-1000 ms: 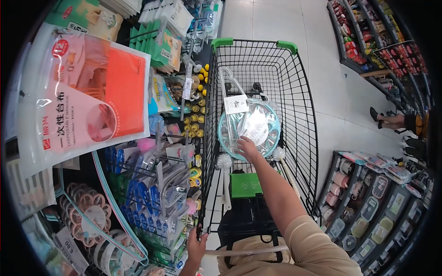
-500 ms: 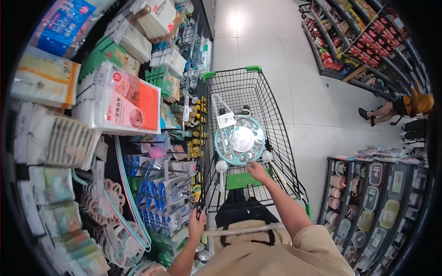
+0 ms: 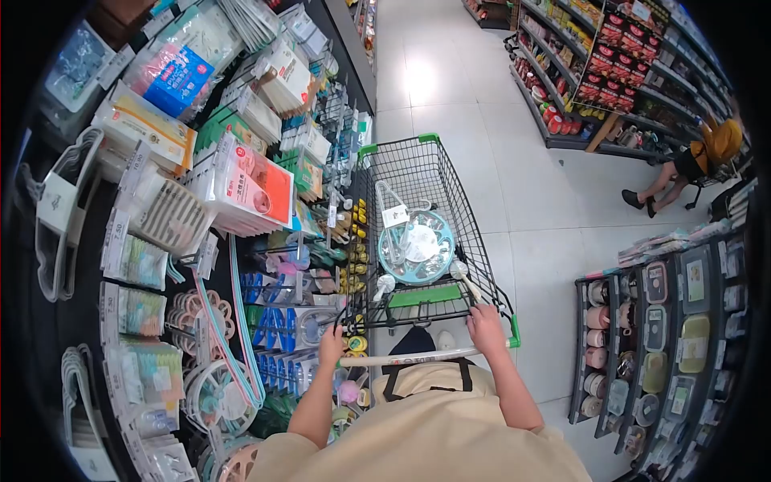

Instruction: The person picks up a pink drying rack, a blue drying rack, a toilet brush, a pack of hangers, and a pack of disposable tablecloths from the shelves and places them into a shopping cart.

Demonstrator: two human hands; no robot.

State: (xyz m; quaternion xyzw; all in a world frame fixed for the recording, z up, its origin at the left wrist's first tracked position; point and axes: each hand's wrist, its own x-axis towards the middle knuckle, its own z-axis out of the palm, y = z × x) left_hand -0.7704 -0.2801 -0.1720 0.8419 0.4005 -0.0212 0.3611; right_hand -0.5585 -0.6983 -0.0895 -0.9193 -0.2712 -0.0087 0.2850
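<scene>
A black wire shopping cart (image 3: pixel 418 173) with green trim stands in the aisle in front of me. My left hand (image 3: pixel 331 344) grips the left end of its handle bar (image 3: pixel 418 354). My right hand (image 3: pixel 487 327) rests closed on the bar's right end. Inside the cart lies a round teal clip hanger (image 3: pixel 416 247) in clear wrap with a white tag, beside two white-headed brushes (image 3: pixel 384 283). A black bag (image 3: pixel 409 341) sits in the near part of the cart.
Shelves of packaged household goods (image 3: pixel 241 185) line the left, close to the cart. A rack of lunch boxes (image 3: pixel 666 321) stands at the right. Tiled floor (image 3: pixel 546 209) stretches ahead. Another person (image 3: pixel 691 165) stands by the far right shelves.
My right hand let go of the teal hanger in the cart and came back to the handle bar. My view rose and pulled away from the cart.
</scene>
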